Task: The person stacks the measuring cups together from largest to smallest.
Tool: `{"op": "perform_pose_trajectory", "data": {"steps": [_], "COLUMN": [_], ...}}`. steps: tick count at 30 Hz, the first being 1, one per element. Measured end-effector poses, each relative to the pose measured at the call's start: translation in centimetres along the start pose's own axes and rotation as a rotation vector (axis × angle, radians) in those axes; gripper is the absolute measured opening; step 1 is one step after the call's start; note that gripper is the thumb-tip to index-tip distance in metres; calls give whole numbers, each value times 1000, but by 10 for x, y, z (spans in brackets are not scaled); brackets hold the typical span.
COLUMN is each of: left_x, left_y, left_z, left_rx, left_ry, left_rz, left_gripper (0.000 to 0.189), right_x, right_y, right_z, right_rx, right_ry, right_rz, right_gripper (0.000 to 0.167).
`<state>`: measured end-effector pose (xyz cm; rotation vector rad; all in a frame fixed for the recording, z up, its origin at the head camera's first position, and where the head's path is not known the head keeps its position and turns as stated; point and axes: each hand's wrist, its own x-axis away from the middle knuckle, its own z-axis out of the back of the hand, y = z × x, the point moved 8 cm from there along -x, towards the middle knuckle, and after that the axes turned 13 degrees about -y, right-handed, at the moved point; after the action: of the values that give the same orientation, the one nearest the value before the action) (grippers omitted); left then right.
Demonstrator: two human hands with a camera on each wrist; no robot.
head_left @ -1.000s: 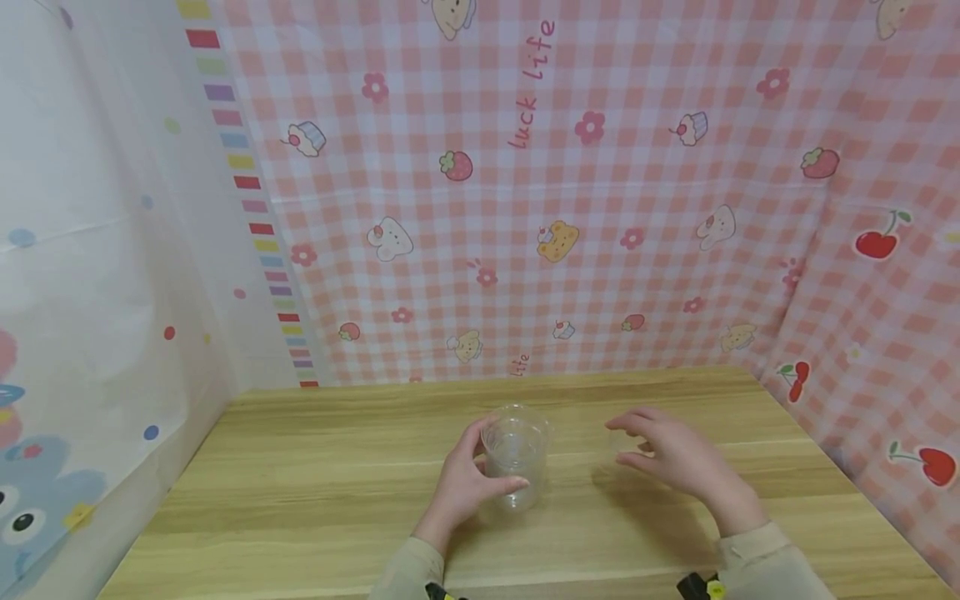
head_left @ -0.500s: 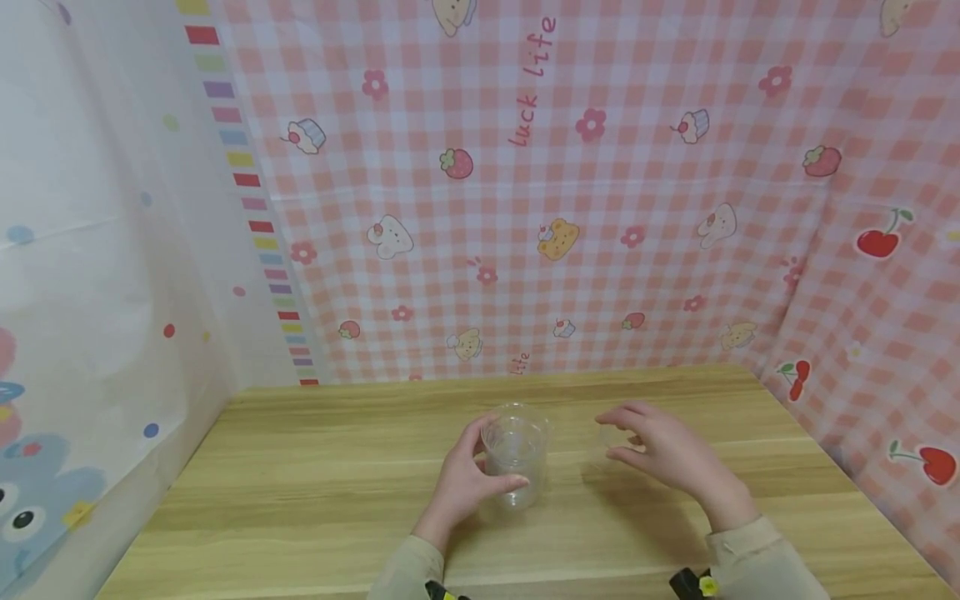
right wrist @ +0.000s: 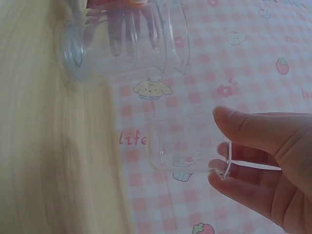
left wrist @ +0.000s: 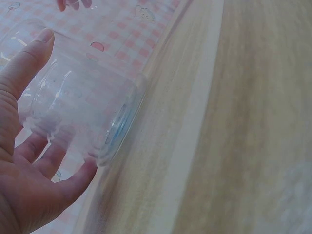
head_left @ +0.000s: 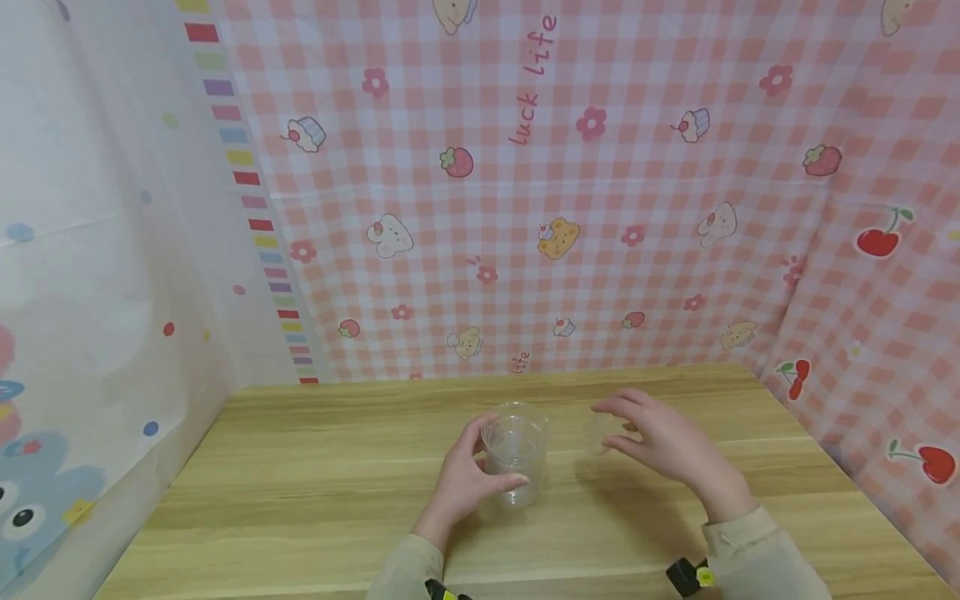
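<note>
A large clear plastic cup (head_left: 517,450) stands upright on the wooden table. My left hand (head_left: 467,479) grips it from the left, the thumb across its near side and the fingers behind. Rings show through its wall in the left wrist view; whether another cup is nested inside I cannot tell. To its right, above the table, my right hand (head_left: 667,442) holds a smaller clear cup (right wrist: 185,144) by the rim, between thumb and fingers. That cup is faint in the head view and apart from the large cup, its base pointing down in the right wrist view.
The wooden tabletop (head_left: 315,492) reaches back to a pink checked cloth (head_left: 510,275) that hangs upright behind it. A white cloth (head_left: 97,208) hangs on the left, and more checked cloth (head_left: 885,333) closes the right side.
My right hand has moved left and slightly up in the head view, bringing the smaller cup nearer the large one. My left hand and the large cup stay in place.
</note>
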<state>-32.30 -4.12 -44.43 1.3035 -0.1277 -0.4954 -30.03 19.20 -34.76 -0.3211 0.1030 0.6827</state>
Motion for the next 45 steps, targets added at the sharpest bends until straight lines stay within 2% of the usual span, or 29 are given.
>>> {"op": "perform_pose_trajectory", "data": {"steps": [3, 8, 13, 16, 22, 31, 36, 45], "left_x": [-4, -3, -3, -2, 4, -5, -5, -5], "left_y": [-11, -11, -11, -8, 12, -15, -16, -14], "left_z": [0, 1, 0, 0, 0, 0, 0, 0], "left_rx": [9, 14, 4, 4, 23, 4, 4, 18], "left_ry": [3, 0, -1, -1, -8, -5, -8, -12], "left_rz": [-13, -38, -26, -19, -34, -19, -22, -13], "left_gripper": [92, 92, 91, 90, 88, 91, 91, 90], "right_x": [-2, -4, -6, -7, -11, -16, -21, -32], "right_y": [-2, -8, -13, -14, -16, -26, -35, -55], "right_z": [2, 8, 15, 17, 21, 31, 36, 42], "right_rx": [19, 52, 71, 79, 86, 95, 98, 149], "right_ry": [8, 29, 39, 41, 42, 68, 62, 73], "right_rz": [15, 42, 53, 51, 50, 94, 108, 202], "right_gripper": [42, 43, 43, 43, 43, 44, 44, 44]}}
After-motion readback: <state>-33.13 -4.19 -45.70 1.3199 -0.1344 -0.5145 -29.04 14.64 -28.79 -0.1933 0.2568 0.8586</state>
